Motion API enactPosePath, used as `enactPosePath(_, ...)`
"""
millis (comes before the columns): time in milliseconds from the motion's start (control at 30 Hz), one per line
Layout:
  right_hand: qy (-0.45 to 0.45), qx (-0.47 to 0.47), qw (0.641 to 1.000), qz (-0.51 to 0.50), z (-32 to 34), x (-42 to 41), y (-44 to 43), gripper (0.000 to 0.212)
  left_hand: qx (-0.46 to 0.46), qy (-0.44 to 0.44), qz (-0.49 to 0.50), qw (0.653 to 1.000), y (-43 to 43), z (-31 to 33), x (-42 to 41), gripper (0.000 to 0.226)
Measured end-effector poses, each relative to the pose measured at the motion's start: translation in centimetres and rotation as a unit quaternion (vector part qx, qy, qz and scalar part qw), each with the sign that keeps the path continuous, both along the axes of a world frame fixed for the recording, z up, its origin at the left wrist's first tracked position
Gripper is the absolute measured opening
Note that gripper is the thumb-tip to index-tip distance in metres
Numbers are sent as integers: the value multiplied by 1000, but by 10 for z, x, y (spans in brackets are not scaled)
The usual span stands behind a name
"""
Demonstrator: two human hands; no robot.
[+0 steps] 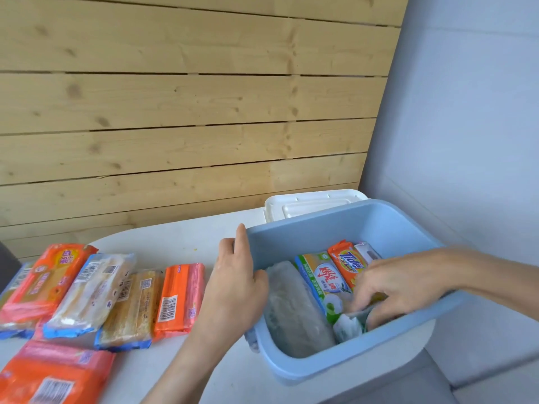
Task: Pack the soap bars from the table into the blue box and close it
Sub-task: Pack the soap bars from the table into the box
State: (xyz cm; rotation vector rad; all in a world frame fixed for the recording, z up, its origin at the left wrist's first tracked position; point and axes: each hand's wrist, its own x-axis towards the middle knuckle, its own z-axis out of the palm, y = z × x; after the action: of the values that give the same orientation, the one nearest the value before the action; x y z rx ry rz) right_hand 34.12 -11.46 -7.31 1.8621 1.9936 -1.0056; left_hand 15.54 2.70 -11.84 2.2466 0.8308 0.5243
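Blue plastic makes the box [388, 228], which stands open at the lower right of the frame, at the corner of the white table [175, 240]. Its white lid [309, 204] lies just behind it, so the closing is not yet done.

Inside the box, several soap bars already lie side by side: a pale translucent-wrapped bar [294, 310] at the left, a green and white bar [320, 278] with red Chinese characters, an orange bar [347, 262] where the word "Tide" can be read, and a white pack edge behind it. I judge the packing to be less than half finished, because at the lower left of the frame at least six wrapped bars wait on the table. Among them are an orange bar with barcode [179, 301], a yellowish bar [131, 310] and a large orange pack [52, 374]. Their small print and barcodes are not readable.

The left hand [236, 284] rests on the left rim of the box with fingers curled over the edge, steadying it. The right hand [399, 287] reaches inside the box, its fingers bent down onto a green and white wrapper [347, 325] near the front wall. Whether it pinches this wrapper or only presses it, I cannot tell.
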Motion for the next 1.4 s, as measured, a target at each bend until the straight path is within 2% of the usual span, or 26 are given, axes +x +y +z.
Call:
enactPosePath(133,-25,73,996,-37,-20,2,6,33,-18,-21,23,999,-7,0,0,66)
enactPosePath(200,-47,90,994,-46,-25,7,2,37,-83,-97,52,990,-6,-8,-5,54)
enactPosePath(267,-89,103,991,-21,-25,11,-5,40,-123,-184,159,962,9,-25,-20,45)
enactPosePath(300,-91,121,988,-26,-24,12,-8,45,-84,-175,231,953,23,-34,-29,43)
enactPosePath(333,-83,154,983,-49,-21,13,-11,52,7,-94,280,955,39,-45,-37,42)
enactPosePath(367,-63,194,976,-80,-19,14,-12,55,96,36,292,951,52,-56,-45,43)
enactPosePath(433,-25,249,960,-128,-15,14,-13,47,158,262,228,924,65,-72,-47,56)
enactPosePath(500,-18,271,954,-128,-13,4,-7,40,159,339,185,909,68,-80,-36,67)
enactPosePath(567,-32,283,951,-118,-11,-13,1,31,151,339,181,911,69,-83,-27,60)
enactPosePath(600,-31,297,946,-128,-8,-19,3,25,122,303,193,925,70,-79,-26,53)
enactPosePath(633,-12,314,938,-147,-5,-23,6,20,58,227,219,947,71,-72,-31,50)
enactPosePath(667,22,335,925,-177,0,-27,8,18,-47,105,248,962,71,-61,-37,48)
enactPosePath(700,69,356,907,-215,6,-30,11,18,-173,-50,260,949,70,-47,-44,50)
enactPosePath(733,123,365,888,-253,15,-33,15,22,-276,-208,240,907,67,-30,-50,52)
enactPosePath(767,179,362,871,-281,24,-37,17,32,-349,-326,192,857,62,-11,-54,54)
enactPosePath(800,236,345,858,-299,32,-43,25,46,-405,-404,130,810,57,4,-57,57)
enactPosePath(833,292,311,848,-315,38,-50,31,57,-449,-444,65,772,47,18,-55,62)
enactPosePath(867,342,270,840,-324,43,-60,39,64,-473,-460,11,751,35,29,-52,65)
enactPosePath(900,386,236,832,-322,47,-71,47,64,-478,-462,-23,747,20,39,-47,66)
enactPosePath(1000,470,225,785,-334,44,-95,63,55,-462,-433,-22,773,-20,55,-29,63)
enactPosePath(1067,512,231,741,-369,41,-97,61,48,-386,-420,-11,821,-31,60,-27,54)
enactPosePath(1133,508,243,729,-390,39,-89,50,43,-303,-385,-27,871,-31,57,-36,43)
enactPosePath(1233,466,231,706,-480,26,-61,29,26,-218,-305,80,924,-18,25,-64,31)
enactPosePath(1300,376,186,721,-551,11,-50,20,15,-226,-262,111,932,-18,5,-79,27)
enactPosePath(1367,354,122,726,-576,0,-56,22,12,-258,-226,79,936,-27,-8,-84,32)
enactPosePath(1400,338,109,748,-560,-6,-63,27,13,-266,-214,48,939,-34,-11,-82,33)
